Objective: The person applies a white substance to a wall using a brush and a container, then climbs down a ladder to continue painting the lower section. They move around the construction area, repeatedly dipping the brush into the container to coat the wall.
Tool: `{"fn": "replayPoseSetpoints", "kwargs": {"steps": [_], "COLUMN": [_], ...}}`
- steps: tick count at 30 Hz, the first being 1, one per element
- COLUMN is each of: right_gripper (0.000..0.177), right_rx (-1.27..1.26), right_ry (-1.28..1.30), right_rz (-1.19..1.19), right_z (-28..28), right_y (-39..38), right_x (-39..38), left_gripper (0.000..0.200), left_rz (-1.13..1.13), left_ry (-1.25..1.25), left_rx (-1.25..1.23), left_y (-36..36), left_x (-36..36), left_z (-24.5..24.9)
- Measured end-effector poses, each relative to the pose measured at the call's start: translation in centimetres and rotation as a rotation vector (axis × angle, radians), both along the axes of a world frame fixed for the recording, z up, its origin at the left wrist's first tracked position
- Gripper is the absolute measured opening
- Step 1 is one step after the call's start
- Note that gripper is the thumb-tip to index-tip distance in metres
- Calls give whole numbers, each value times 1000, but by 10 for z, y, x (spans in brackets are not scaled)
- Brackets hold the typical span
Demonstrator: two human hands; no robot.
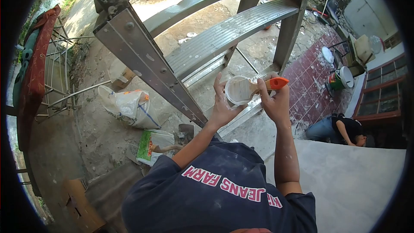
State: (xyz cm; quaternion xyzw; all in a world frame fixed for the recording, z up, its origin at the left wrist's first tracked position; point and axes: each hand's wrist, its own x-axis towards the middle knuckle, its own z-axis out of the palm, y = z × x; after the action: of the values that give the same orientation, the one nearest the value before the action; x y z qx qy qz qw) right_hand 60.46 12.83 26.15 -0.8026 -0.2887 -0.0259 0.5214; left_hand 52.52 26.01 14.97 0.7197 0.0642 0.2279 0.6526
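A round, clear tub (237, 89) with whitish residue is held in front of the ladder by my left hand (223, 105), its thumb and fingers around the rim. My right hand (276, 101) grips a paintbrush (276, 83) by its orange-tipped handle. The brush points left, its bristle end over or in the tub; how far in, I cannot tell. Both hands are close together, above a metal ladder step.
A metal ladder (228, 28) stands just ahead. On the ground at left lie a white sack (129, 108), a green-and-white bag (151, 146) and cardboard (82, 203). Paint buckets (343, 77) stand at right. Another person (340, 129) crouches at lower right, beside a pale surface (345, 177).
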Motion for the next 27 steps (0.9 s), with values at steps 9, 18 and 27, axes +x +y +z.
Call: {"fn": "replayPoseSetpoints", "kwargs": {"steps": [9,18,27], "right_gripper": [12,17,8], "right_rx": [434,906,1203], "right_ry": [297,796,1438], "right_rz": [-192,-317,-211], "right_z": [-44,-71,-92], "right_y": [-28,-48,-47], "right_x": [-7,-11,-17], "left_gripper": [125,133,136], "left_rz": [5,36,81], "left_ry": [18,-50,-112], "left_rx": [40,105,130], "left_y": [-1,-3,-1], "left_x": [-3,-3,-9], "left_z": [7,5,10]}}
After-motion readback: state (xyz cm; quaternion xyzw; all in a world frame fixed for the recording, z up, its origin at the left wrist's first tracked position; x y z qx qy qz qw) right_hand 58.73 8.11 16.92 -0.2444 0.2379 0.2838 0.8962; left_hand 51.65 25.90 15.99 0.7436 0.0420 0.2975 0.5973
